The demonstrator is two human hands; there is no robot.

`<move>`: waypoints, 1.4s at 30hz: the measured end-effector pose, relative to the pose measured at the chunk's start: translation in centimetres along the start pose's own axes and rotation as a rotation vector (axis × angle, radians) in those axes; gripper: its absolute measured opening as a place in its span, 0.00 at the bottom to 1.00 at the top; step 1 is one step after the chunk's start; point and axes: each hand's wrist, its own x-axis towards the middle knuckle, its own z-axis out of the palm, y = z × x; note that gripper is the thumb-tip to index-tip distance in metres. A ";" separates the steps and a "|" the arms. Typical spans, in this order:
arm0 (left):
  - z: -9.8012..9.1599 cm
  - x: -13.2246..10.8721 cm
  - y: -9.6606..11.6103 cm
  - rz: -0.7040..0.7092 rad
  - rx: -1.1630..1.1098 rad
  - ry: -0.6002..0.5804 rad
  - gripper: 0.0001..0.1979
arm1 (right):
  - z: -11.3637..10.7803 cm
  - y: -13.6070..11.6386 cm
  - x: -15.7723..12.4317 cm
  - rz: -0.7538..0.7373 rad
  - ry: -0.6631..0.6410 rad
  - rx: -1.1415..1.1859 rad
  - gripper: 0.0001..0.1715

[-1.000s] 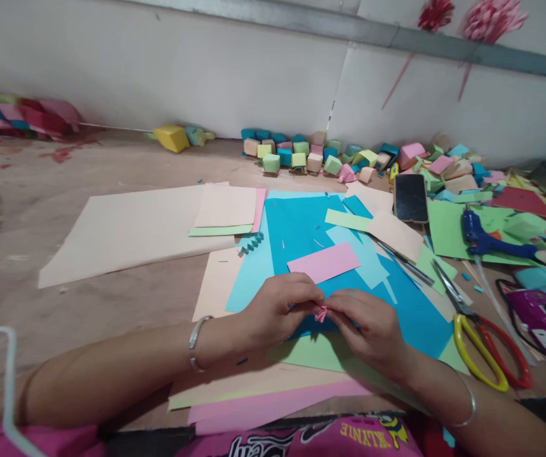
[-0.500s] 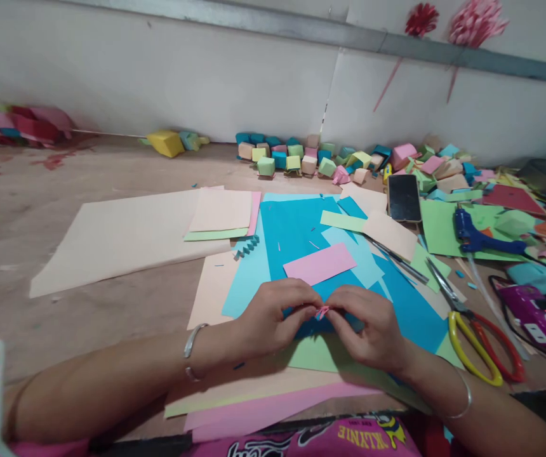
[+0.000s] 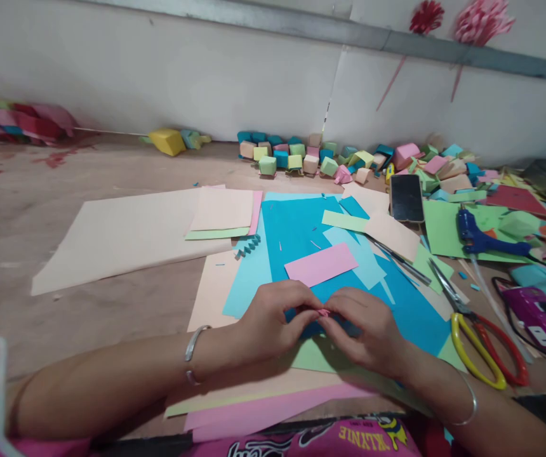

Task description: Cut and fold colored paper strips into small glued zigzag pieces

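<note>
Between my fingertips is a small folded pink paper strip (image 3: 323, 312), mostly covered by the fingers. My left hand (image 3: 277, 317) pinches it from the left, and my right hand (image 3: 368, 324) pinches it from the right, the two hands almost touching. Both are held just above a blue paper sheet (image 3: 296, 231). A flat pink paper rectangle (image 3: 321, 264) lies on that sheet just beyond my fingers. A zigzag-folded teal strip (image 3: 247, 246) rests farther to the left.
Scissors (image 3: 477, 336) with yellow and red handles lie right of my right hand. Beyond them are a blue glue gun (image 3: 487, 241), a phone (image 3: 406, 198) and a purple power socket (image 3: 539, 317). Several paper cubes (image 3: 296, 162) line the wall. A cream sheet (image 3: 130, 241) lies left.
The fingers have shifted slightly around the pink strip, and less of it shows between them. The view has moved a little; the things on the table lie as before.
</note>
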 end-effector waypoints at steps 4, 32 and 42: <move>-0.1 0.1 0.1 -0.032 -0.007 -0.025 0.04 | -0.3 -0.2 0.1 -0.020 -0.025 0.042 0.09; 0.5 0.5 -0.5 -0.286 -0.246 -0.018 0.14 | 0.4 1.6 0.8 0.631 -0.175 0.512 0.21; 0.4 0.9 -1.6 -0.388 -0.389 0.053 0.09 | -0.3 2.4 0.4 0.453 0.041 0.344 0.10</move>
